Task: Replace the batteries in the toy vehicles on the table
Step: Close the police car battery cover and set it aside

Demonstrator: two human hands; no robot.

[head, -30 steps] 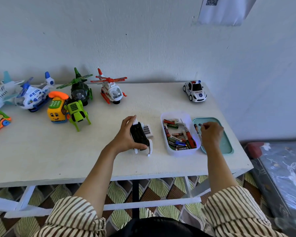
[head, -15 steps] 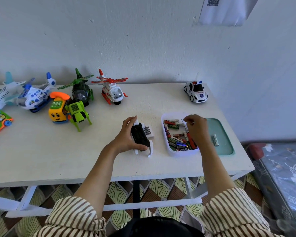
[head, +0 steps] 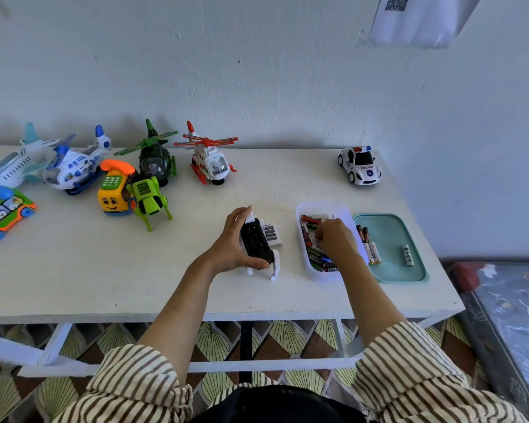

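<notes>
- Head view: overturned toy vehicle (head: 257, 244), held on the surface (head: 165, 285), clasped by left grip (head: 231, 242).
- White battery tray (head: 321, 206): entered by right grip (head: 333, 239); hold cannot be told.
- Loose batteries (head: 370, 250) laid on teal lid (head: 391, 273).

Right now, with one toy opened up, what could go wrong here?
The white tray of batteries sits beside the teal tray holding loose batteries, so the sets could get mixed. The right hand reaches into the white tray while only the left hand steadies the upturned toy, which might slip.
</notes>
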